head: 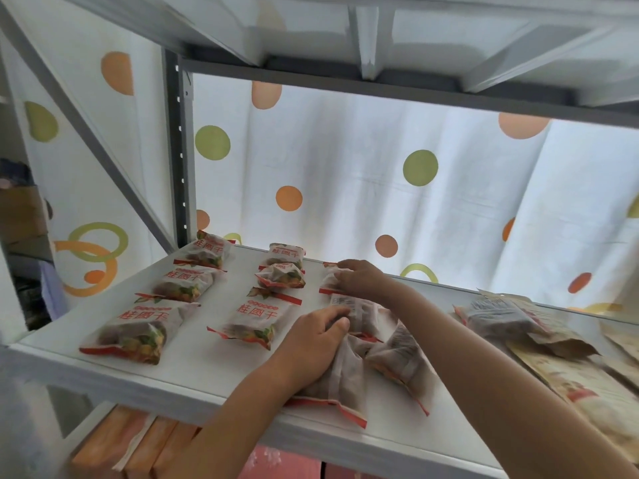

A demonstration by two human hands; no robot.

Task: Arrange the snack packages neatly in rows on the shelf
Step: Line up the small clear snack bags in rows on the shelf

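Snack packages with red lettering lie on the white shelf. Three form a left row, front one. A middle row holds three more, front one. My right hand rests on a package at the back of a third row, fingers curled over it. My left hand grips a crumpled package near the shelf's front edge. Between my hands lie two more packages, one face down and one tilted.
A loose pile of tan and grey packages covers the shelf's right end. A dotted white curtain hangs behind. A grey metal post stands at the back left, the upper shelf is close overhead, and orange boxes sit below.
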